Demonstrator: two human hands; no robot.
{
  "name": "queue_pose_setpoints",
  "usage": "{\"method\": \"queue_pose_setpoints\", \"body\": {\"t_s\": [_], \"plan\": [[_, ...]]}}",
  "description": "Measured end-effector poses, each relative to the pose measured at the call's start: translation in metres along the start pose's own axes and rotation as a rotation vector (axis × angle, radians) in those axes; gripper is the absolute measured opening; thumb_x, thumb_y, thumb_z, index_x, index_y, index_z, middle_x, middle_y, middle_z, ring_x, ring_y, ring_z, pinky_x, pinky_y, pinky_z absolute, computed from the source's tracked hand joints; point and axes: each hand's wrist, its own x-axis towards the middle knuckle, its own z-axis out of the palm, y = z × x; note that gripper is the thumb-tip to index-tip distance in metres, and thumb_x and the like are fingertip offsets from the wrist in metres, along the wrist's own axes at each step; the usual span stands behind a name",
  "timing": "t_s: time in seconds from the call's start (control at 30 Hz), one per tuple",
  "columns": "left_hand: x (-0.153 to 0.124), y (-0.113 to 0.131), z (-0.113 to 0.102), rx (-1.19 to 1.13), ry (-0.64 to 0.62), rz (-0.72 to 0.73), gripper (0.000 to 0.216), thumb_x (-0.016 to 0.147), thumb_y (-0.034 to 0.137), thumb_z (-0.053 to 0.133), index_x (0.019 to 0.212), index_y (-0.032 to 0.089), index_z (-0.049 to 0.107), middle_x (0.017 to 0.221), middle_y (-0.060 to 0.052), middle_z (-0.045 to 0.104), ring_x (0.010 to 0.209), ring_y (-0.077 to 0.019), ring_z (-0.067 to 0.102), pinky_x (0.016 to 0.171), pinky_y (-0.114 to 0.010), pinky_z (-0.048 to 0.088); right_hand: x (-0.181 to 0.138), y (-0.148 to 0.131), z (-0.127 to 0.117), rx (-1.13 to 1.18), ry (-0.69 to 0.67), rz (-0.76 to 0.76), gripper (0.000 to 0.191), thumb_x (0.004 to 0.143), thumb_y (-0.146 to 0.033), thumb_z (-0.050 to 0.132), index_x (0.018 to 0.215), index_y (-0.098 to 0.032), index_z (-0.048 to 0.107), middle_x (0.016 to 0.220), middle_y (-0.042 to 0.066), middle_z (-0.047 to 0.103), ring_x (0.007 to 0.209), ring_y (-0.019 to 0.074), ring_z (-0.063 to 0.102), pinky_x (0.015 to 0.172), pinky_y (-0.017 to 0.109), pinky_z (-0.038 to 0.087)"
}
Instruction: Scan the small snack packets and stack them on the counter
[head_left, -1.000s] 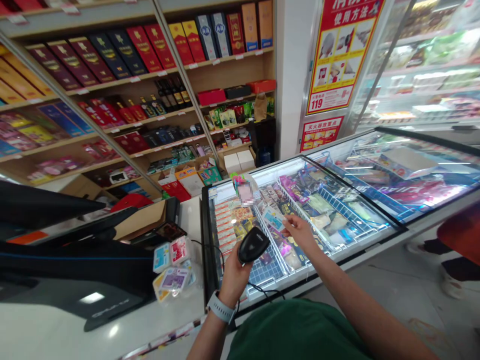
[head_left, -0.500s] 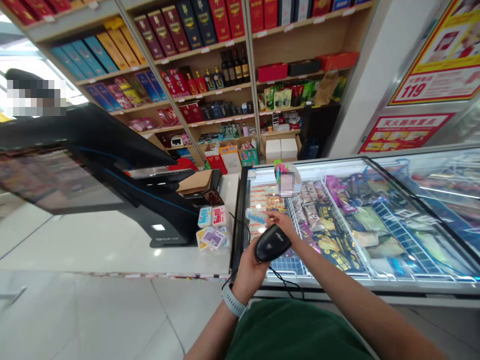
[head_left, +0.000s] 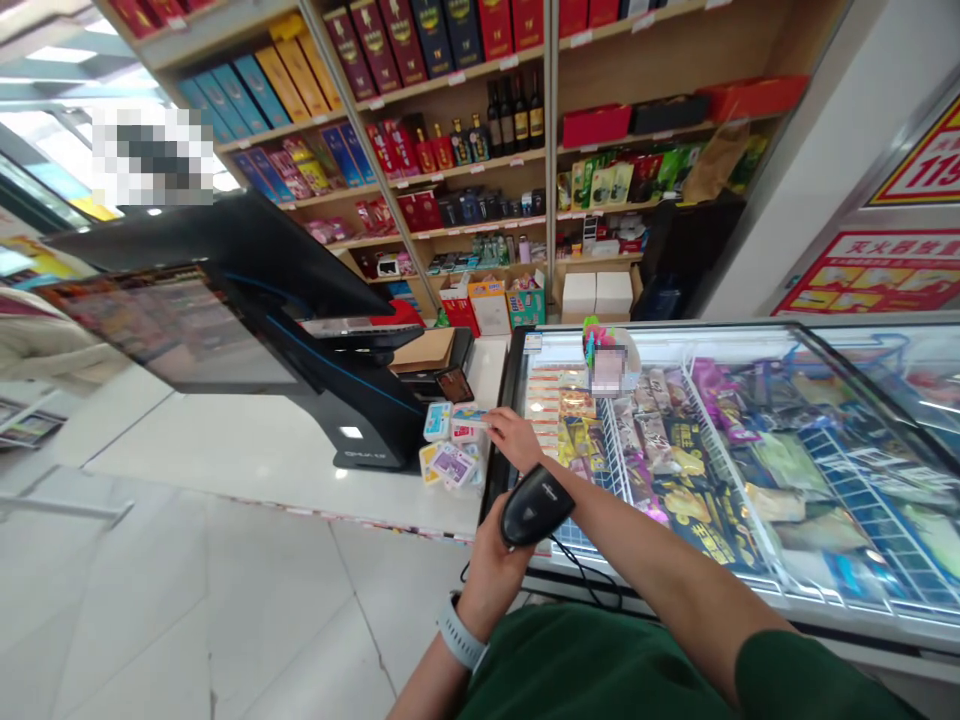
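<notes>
My left hand, with a pale watch on its wrist, is wrapped round a black barcode scanner. The scanner's cable hangs down by the freezer's front edge. My right arm reaches across beyond the scanner. Between its fingertips, my right hand pinches a small plastic box with a blue and yellow label, seen nearly edge-on. That box is over a group of similar small boxes with blue, red, yellow and purple labels on the white counter. Whether it touches them I cannot tell.
A black checkout terminal stands left of the boxes. A glass-topped freezer with packaged food and wire dividers lies to the right. On its glass is a round tub with colourful bits. Stocked shelves rise behind. Part of another person shows at the far left.
My right hand has moved left with its small box, from over the freezer to the group of boxes on the counter. My left hand still holds the scanner. The view has shifted left.
</notes>
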Motion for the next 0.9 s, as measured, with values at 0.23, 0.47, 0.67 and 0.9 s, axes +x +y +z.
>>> {"method": "queue_pose_setpoints", "body": {"t_s": [0.23, 0.47, 0.67, 0.9], "plan": [[0.0, 0.006, -0.005, -0.063, 0.013, -0.006, 0.044, 0.072, 0.016, 0.066, 0.115, 0.016, 0.063, 0.11, -0.008, 0.072, 0.105, -0.0257, 0.066, 0.095, -0.039, 0.052, 0.002, 0.009, 0.029, -0.137, -0.078, -0.129, 0.032, 0.095, -0.016, 0.052, 0.124, -0.02, 0.065, 0.13, 0.01, 0.059, 0.117, 0.0194, 0.061, 0.102, 0.033, 0.051], [0.007, 0.012, -0.007, -0.047, 0.006, -0.009, 0.044, 0.072, 0.014, 0.065, 0.115, 0.017, 0.064, 0.115, -0.008, 0.072, 0.109, -0.0261, 0.065, 0.098, -0.038, 0.051, 0.006, -0.003, 0.031, -0.213, -0.113, -0.189, 0.029, 0.096, -0.014, 0.051, 0.121, -0.018, 0.065, 0.129, 0.013, 0.06, 0.117, 0.0202, 0.061, 0.102, 0.033, 0.052], [0.013, 0.011, -0.006, -0.048, 0.011, -0.01, 0.044, 0.07, 0.015, 0.065, 0.114, 0.017, 0.065, 0.113, -0.008, 0.073, 0.107, -0.0264, 0.066, 0.097, -0.038, 0.051, 0.006, -0.005, 0.031, -0.239, -0.103, -0.237, 0.037, 0.096, -0.013, 0.048, 0.131, -0.014, 0.06, 0.137, 0.016, 0.058, 0.126, 0.0215, 0.056, 0.107, 0.034, 0.049], [0.021, 0.012, -0.005, 0.002, 0.021, -0.056, 0.045, 0.068, 0.017, 0.066, 0.113, 0.016, 0.065, 0.112, -0.008, 0.074, 0.106, -0.0265, 0.066, 0.094, -0.037, 0.053, -0.027, 0.004, 0.002, -0.036, 0.131, 0.067, 0.027, 0.087, -0.014, 0.056, 0.11, -0.019, 0.067, 0.117, 0.01, 0.066, 0.101, 0.0197, 0.065, 0.085, 0.032, 0.054]]}}
